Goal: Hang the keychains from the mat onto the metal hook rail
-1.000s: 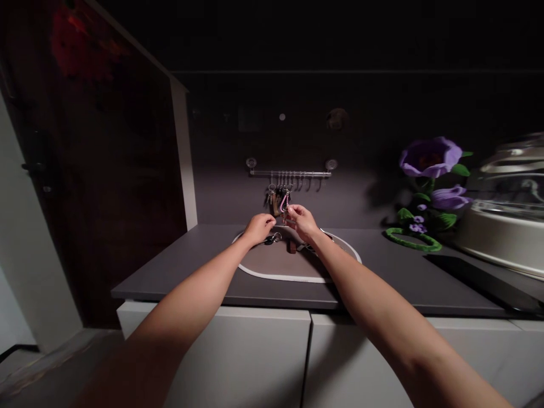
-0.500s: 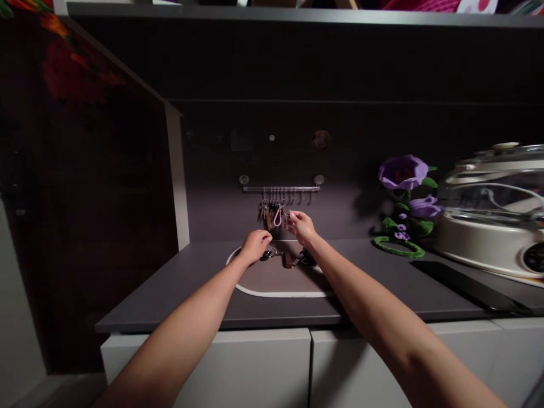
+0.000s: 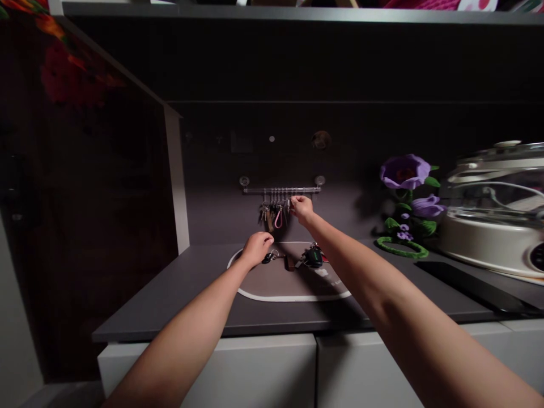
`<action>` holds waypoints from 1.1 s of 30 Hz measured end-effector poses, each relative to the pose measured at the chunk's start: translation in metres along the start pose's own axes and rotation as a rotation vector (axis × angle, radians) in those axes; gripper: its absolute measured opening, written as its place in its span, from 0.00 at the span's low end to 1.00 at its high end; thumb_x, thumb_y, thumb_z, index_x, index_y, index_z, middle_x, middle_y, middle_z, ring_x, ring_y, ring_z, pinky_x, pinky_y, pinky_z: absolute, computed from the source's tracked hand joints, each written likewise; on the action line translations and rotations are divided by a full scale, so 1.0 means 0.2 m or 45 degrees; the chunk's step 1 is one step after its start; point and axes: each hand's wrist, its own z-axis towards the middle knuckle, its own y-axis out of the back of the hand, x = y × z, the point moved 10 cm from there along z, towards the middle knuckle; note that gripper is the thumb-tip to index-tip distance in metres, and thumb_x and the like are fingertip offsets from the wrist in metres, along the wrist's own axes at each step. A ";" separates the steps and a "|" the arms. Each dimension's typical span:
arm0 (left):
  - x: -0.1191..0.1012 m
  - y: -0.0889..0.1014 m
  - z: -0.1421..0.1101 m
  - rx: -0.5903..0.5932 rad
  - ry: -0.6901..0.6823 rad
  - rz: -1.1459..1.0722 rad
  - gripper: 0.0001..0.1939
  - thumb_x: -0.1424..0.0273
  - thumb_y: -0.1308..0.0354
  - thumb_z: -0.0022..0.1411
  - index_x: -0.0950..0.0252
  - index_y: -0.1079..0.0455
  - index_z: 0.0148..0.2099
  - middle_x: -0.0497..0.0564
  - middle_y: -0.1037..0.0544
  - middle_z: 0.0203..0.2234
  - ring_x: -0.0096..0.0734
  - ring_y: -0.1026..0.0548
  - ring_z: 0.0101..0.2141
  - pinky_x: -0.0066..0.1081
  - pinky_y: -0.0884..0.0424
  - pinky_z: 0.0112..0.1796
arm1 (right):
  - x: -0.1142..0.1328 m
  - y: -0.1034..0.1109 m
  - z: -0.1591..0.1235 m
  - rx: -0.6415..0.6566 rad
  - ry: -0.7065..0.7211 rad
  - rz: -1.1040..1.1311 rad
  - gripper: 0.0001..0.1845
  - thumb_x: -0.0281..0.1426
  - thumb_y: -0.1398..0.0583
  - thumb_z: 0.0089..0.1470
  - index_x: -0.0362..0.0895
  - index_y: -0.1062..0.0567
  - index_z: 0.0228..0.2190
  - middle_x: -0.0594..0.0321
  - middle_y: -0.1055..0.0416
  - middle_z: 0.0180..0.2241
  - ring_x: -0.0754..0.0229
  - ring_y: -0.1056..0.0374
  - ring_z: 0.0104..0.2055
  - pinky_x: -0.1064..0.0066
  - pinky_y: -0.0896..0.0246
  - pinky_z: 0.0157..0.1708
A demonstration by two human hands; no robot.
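My right hand [image 3: 302,209] is raised to the clear hook rail [image 3: 283,190] on the back wall, its fingertips pinching a metal key ring [image 3: 288,205] just below the hooks. Whether the ring touches a hook I cannot tell. Left of it hang several bunches of keys [image 3: 264,212] and a pink strap [image 3: 279,218]. My left hand [image 3: 256,248] is low over the brown mat [image 3: 272,286], fingers curled together; anything inside them is hidden. Beside it on the mat lie a dark key with a ring [image 3: 272,256], a brown fob [image 3: 290,263] and a black key pouch [image 3: 314,258].
Purple knitted flowers [image 3: 406,173] on a green ring base stand to the right. Behind them sits a white appliance with a clear cover [image 3: 493,232]. A flat black object [image 3: 471,286] lies in front. A shelf [image 3: 272,13] overhangs the grey counter [image 3: 170,300].
My right hand has risen towards the hooks with the key ring. My left hand has stayed nearly in place over the mat. More of the black key pouch now shows.
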 end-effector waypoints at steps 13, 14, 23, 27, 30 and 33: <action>0.01 0.00 0.00 -0.001 -0.014 0.012 0.10 0.72 0.51 0.58 0.66 0.27 0.34 0.52 0.23 0.31 0.31 0.29 0.34 0.28 0.36 0.37 | -0.10 0.02 0.05 -0.217 -0.120 0.043 0.05 0.24 0.46 0.48 0.41 0.33 0.23 0.69 0.40 0.16 0.71 0.42 0.17 0.78 0.39 0.20; 0.01 0.00 0.00 0.000 -0.014 0.013 0.10 0.72 0.51 0.58 0.66 0.27 0.34 0.52 0.23 0.31 0.31 0.29 0.34 0.28 0.36 0.37 | -0.11 0.02 0.05 -0.217 -0.121 0.054 0.05 0.24 0.46 0.48 0.41 0.33 0.23 0.69 0.39 0.17 0.71 0.42 0.17 0.77 0.39 0.20; 0.01 -0.01 0.01 0.011 -0.006 0.028 0.10 0.72 0.51 0.58 0.65 0.27 0.34 0.52 0.23 0.31 0.31 0.29 0.35 0.28 0.36 0.37 | -0.17 0.02 0.02 -0.158 -0.151 0.160 0.05 0.23 0.47 0.49 0.40 0.35 0.23 0.70 0.39 0.17 0.72 0.42 0.18 0.80 0.42 0.19; 0.02 -0.01 0.01 0.016 -0.002 0.039 0.11 0.72 0.51 0.58 0.65 0.27 0.35 0.52 0.23 0.32 0.31 0.29 0.35 0.28 0.36 0.38 | -0.18 0.01 0.01 -0.115 -0.150 0.159 0.05 0.23 0.48 0.49 0.40 0.35 0.24 0.70 0.40 0.17 0.72 0.42 0.18 0.80 0.41 0.19; 0.03 -0.02 0.01 0.022 0.005 0.035 0.11 0.71 0.51 0.59 0.65 0.27 0.35 0.52 0.23 0.32 0.31 0.29 0.35 0.28 0.36 0.38 | -0.17 -0.01 0.00 -0.040 -0.141 0.159 0.06 0.22 0.48 0.49 0.41 0.36 0.23 0.72 0.43 0.14 0.72 0.44 0.17 0.80 0.40 0.20; 0.03 -0.01 0.01 0.021 0.009 0.033 0.11 0.71 0.52 0.59 0.65 0.27 0.35 0.52 0.23 0.32 0.32 0.29 0.35 0.29 0.36 0.38 | -0.17 -0.02 -0.01 0.034 -0.143 0.146 0.08 0.21 0.48 0.49 0.41 0.36 0.21 0.72 0.44 0.13 0.73 0.46 0.16 0.79 0.39 0.22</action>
